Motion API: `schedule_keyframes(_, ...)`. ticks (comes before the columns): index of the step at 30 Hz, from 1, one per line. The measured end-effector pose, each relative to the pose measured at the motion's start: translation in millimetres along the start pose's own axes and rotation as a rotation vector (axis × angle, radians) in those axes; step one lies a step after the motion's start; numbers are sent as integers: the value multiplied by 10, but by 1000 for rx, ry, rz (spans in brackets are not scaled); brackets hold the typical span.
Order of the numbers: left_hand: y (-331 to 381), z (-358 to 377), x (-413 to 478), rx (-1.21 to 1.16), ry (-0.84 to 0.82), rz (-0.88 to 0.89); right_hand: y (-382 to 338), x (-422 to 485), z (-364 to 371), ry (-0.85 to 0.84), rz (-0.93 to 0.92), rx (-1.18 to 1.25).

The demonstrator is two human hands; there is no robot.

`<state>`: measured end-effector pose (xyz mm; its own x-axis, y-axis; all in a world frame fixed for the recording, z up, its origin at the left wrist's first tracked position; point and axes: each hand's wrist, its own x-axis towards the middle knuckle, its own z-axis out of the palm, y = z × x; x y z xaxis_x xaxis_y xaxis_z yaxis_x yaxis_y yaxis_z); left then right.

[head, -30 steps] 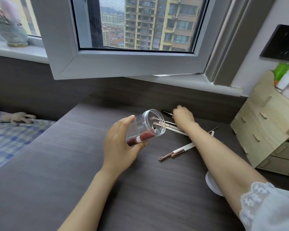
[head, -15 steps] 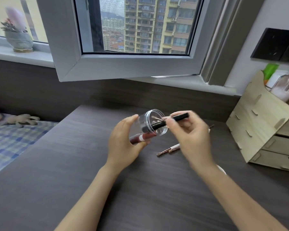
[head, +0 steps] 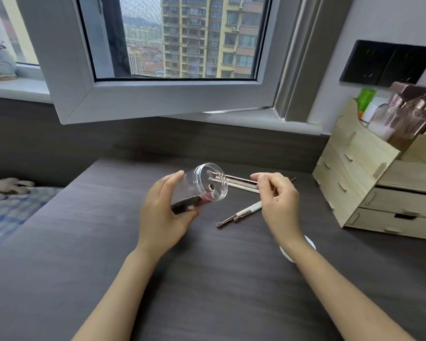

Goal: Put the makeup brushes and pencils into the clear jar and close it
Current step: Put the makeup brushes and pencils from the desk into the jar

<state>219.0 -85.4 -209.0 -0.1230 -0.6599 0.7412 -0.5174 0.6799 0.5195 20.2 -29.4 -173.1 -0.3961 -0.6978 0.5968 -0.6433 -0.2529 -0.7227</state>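
Note:
My left hand (head: pixel 164 212) holds the clear jar (head: pixel 202 187) tilted above the dark desk, its open mouth facing right. Inside lie a black pencil, a red one and brush tips. My right hand (head: pixel 278 200) hovers just right of the jar mouth, fingers loosely apart, holding nothing. On the desk beyond, white-handled brushes (head: pixel 241 187) lie near the back, and two more brushes (head: pixel 241 214) lie below my right hand. A white round lid (head: pixel 287 252) shows partly under my right wrist.
A wooden drawer organizer (head: pixel 369 183) with bottles on top stands at the right. An open window sash (head: pixel 158 99) hangs over the desk's back. A bed with a checked cover (head: pixel 8 212) lies to the left.
My right hand picked a black pencil off the desk, slid it into the jar and let go; it now sits empty beside the mouth. The left hand kept holding the jar.

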Motion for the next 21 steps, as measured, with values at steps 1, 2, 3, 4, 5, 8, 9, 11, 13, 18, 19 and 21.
schedule_keyframes(1,-11,-1,10,0,11,-27,139,125,8,7,62,-99)
schedule_keyframes(2,-18,-5,18,0,24,-47,287,251,30,-34,95,-218)
schedule_keyframes(3,-26,-9,30,-1,38,-62,429,373,70,-106,108,-322)
schedule_keyframes(4,-33,-11,38,-1,49,-74,557,481,123,-188,111,-392)
schedule_keyframes(5,-41,-13,45,-3,57,-86,657,576,185,-266,107,-439)
schedule_keyframes(8,-62,-9,53,-8,69,-118,841,792,370,-428,75,-564)
schedule_keyframes(9,-68,-5,55,-9,70,-124,875,847,423,-465,71,-597)
schedule_keyframes(11,-76,1,59,-5,68,-126,910,937,502,-536,64,-670)
schedule_keyframes(13,-81,9,64,3,65,-120,932,1023,556,-610,51,-721)
schedule_keyframes(18,-87,35,70,2,33,-94,869,1199,595,-800,0,-841)
schedule_keyframes(19,-91,37,69,4,28,-89,851,1211,599,-822,-16,-869)
schedule_keyframes(21,-94,39,67,9,23,-83,823,1210,610,-842,-58,-938)
